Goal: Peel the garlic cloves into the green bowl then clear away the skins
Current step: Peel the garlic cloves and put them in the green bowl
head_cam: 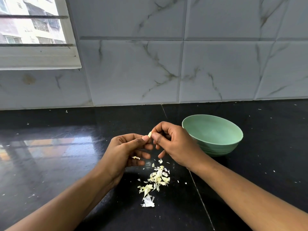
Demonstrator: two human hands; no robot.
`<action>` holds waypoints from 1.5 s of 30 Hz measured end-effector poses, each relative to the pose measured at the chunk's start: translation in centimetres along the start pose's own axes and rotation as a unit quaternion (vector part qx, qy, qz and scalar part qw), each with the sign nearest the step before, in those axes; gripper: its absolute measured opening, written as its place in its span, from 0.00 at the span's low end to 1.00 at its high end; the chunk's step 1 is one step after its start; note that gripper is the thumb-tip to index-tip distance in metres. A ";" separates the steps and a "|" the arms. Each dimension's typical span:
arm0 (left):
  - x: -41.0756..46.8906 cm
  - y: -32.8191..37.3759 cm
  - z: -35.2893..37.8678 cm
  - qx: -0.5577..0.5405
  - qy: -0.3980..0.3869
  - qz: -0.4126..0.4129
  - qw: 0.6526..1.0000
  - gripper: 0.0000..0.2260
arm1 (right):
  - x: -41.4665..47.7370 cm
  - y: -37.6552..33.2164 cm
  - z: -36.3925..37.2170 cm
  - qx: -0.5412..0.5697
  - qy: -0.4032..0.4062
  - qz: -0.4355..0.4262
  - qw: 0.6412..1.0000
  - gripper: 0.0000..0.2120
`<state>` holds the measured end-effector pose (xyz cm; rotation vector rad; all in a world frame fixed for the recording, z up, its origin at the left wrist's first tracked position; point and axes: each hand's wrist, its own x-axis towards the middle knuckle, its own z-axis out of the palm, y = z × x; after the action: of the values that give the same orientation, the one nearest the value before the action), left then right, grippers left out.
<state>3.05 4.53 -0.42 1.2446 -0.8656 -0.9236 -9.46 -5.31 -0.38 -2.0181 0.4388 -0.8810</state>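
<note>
A small pale garlic clove [149,134] is held above the black counter between both hands. My left hand [126,150] pinches its lower side with thumb and forefinger. My right hand [173,144] pinches its upper side, fingers curled. A scrap of skin [135,157] clings to my left fingers. A heap of pale garlic skins [155,180] lies on the counter below the hands. The green bowl [216,144] stands just right of my right hand; the part of its inside that shows is bare.
The glossy black counter [66,164] runs back to a marble-tiled wall [166,72]. A window [33,30] is at the upper left. Tiny skin flecks [66,111] are scattered across the counter.
</note>
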 end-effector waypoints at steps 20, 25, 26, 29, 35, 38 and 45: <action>-0.1 -0.3 0.1 -0.014 -0.095 0.020 0.995 0.08 | 0.0 -0.4 -0.7 -0.016 0.022 0.002 1.000 0.04; 0.2 -0.3 0.0 -0.029 -0.079 0.014 0.996 0.09 | 0.0 -0.7 -1.5 -0.049 0.021 0.018 0.998 0.06; 0.2 -0.3 0.0 -0.031 -0.079 0.011 0.996 0.09 | 0.0 -0.9 -1.7 -0.063 0.015 0.017 0.998 0.06; 0.1 -0.3 0.0 -0.033 -0.083 0.005 0.996 0.09 | 0.0 -1.2 -2.1 -0.077 0.009 0.013 0.997 0.02; 0.1 -0.3 0.0 -0.026 -0.104 -0.008 0.994 0.08 | 0.3 -1.7 -3.0 -0.056 0.024 0.000 0.998 0.05; 0.0 -0.3 0.0 -0.018 -0.117 -0.020 0.993 0.08 | 0.2 -1.9 -2.9 -0.053 -0.028 -0.005 0.998 0.08; 0.0 -0.4 0.1 0.009 -0.108 -0.002 0.994 0.08 | 0.3 -1.7 -2.7 -0.073 -0.032 0.000 0.997 0.03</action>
<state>2.95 4.50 -0.80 1.1756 -1.0427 -1.0686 -11.25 -6.05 2.18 -2.1733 0.4786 -0.8019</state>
